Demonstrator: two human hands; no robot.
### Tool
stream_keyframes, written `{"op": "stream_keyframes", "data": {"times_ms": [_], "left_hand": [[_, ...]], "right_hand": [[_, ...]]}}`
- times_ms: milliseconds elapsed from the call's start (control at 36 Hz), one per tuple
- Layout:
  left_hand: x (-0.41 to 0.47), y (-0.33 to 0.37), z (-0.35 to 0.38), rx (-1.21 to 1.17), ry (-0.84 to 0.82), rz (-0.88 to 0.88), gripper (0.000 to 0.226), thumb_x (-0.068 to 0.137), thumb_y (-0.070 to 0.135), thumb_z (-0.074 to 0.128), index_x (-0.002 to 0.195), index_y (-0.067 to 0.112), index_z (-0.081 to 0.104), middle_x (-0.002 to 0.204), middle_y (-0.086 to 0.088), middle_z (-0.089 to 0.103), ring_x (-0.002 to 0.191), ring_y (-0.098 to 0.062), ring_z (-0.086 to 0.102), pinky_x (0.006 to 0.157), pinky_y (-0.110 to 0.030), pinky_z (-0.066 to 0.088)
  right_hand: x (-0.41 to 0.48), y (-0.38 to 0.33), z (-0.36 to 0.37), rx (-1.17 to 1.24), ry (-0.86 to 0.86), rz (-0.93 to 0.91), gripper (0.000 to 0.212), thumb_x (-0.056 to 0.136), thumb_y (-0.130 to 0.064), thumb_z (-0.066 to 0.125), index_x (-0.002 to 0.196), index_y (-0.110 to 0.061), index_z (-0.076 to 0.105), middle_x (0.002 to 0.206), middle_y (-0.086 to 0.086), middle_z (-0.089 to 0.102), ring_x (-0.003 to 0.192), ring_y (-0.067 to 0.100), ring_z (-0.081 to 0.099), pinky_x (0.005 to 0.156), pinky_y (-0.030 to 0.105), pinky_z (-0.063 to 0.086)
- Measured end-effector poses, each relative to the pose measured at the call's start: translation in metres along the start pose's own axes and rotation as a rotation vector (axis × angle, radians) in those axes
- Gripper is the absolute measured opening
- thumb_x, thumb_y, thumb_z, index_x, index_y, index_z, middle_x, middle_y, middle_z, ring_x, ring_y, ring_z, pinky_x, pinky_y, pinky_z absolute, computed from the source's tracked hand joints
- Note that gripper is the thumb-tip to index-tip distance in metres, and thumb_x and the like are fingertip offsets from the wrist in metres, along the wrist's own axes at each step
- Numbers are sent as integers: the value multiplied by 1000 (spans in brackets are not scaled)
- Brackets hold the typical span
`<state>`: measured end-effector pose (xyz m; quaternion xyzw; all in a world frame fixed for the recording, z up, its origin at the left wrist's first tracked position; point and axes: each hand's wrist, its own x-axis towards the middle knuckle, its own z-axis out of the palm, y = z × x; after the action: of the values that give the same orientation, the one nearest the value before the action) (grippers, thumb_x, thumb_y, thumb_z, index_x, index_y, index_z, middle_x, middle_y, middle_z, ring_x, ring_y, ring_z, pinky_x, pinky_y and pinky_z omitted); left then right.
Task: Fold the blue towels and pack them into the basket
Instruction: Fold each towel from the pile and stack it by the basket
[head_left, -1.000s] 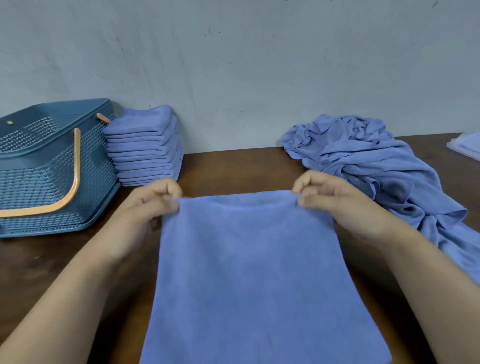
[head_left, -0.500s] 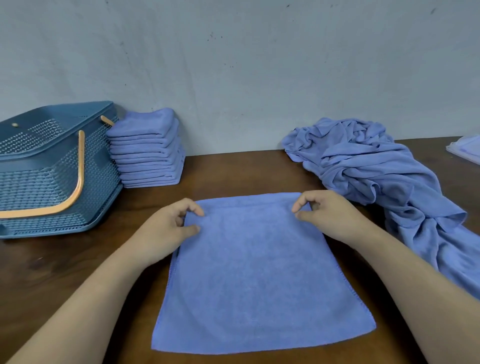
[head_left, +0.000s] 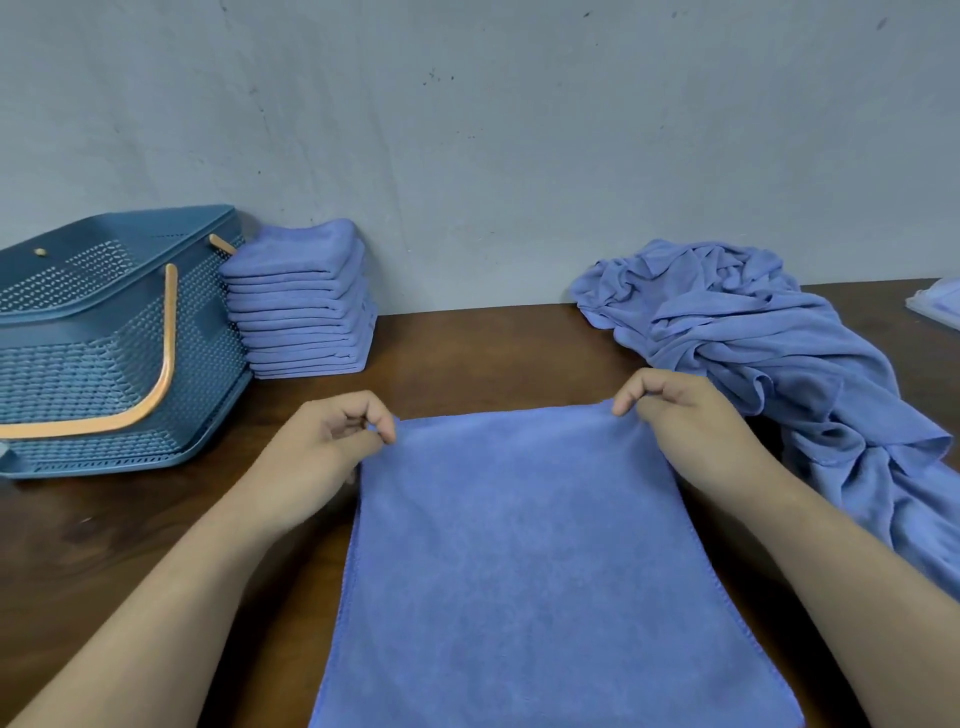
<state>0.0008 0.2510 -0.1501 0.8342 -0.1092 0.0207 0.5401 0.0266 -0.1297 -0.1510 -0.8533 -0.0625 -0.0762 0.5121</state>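
Observation:
A blue towel (head_left: 524, 561) lies spread on the wooden table in front of me. My left hand (head_left: 332, 447) pinches its far left corner between thumb and fingers. My right hand (head_left: 680, 421) pinches the far right corner the same way. At the far left stands a dark blue plastic basket (head_left: 104, 374) with an orange handle folded down over its front. A stack of folded blue towels (head_left: 304, 306) sits right beside it against the wall. A heap of unfolded blue towels (head_left: 769, 364) lies at the right.
The brown table (head_left: 493, 353) runs back to a grey wall. A pale flat package (head_left: 937, 306) shows at the far right edge. The heap of towels spills toward my right forearm.
The towel was held up a second ago, then laid flat on the table. Both hands now pinch its far corners again, and its near edge reaches lower in view.

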Motion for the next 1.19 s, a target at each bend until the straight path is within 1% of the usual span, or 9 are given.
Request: {"op": "stream_keyframes", "data": {"times_ms": [111,194,306,611,694,806,944,1056,1194], "left_hand": [[4,-4,3,0,182,41,13,96,20,59,101,17,71,89,-21,60,75,-23,46,73,-38,31],[9,-18,7,279,170,36,13,99,22,64,102,31,72,77,-1,61,65,-8,50,66,-31,39],[9,-29,10,492,93,30,19,97,23,71,96,42,72,92,21,58,83,-7,61,73,-13,42],[10,-26,7,397,232,98,23,98,19,70,98,41,74,93,13,64,85,-11,63,75,-11,45],[11,-30,9,516,121,63,22,101,22,68,108,43,71,101,23,62,101,-1,59,91,-17,45],[12,-36,6,595,80,68,24,101,25,68,121,39,72,109,30,58,110,10,51,90,-11,39],[13,-37,5,584,86,61,24,101,25,69,120,38,73,108,27,60,109,6,53,88,-14,40],[13,-36,4,603,74,60,24,101,26,68,122,36,74,111,27,60,109,8,52,87,-10,39],[11,-33,6,578,80,56,23,102,24,68,120,36,74,111,28,62,107,7,56,89,-10,39]], "right_hand": [[4,3,8,13,92,-27,42,93,0,44,87,-29,73,63,-5,53,49,11,31,44,20,27],[8,8,15,-54,-6,-5,35,100,-5,52,93,-32,74,69,6,57,54,14,40,50,24,35],[8,14,17,-161,-61,6,25,96,-8,63,90,-30,74,52,-17,49,48,4,42,49,14,36],[7,15,15,-194,-47,0,24,98,-7,64,96,-27,77,55,-17,48,49,2,46,50,13,37],[8,17,15,-197,-51,-7,24,98,-7,64,97,-27,77,52,-19,48,49,2,47,51,14,38],[10,21,15,-190,-57,-20,25,99,-7,64,97,-29,77,51,-23,49,48,2,46,50,13,38],[12,24,17,-204,103,-91,30,97,-3,62,101,-28,78,65,-16,54,57,6,51,57,10,42],[14,27,18,-370,-8,-131,29,99,-4,61,117,-21,77,103,-10,66,89,-5,59,78,1,39],[16,32,19,-408,-17,-153,31,99,-3,59,119,-18,77,106,-15,61,94,-13,54,81,0,36]]}}
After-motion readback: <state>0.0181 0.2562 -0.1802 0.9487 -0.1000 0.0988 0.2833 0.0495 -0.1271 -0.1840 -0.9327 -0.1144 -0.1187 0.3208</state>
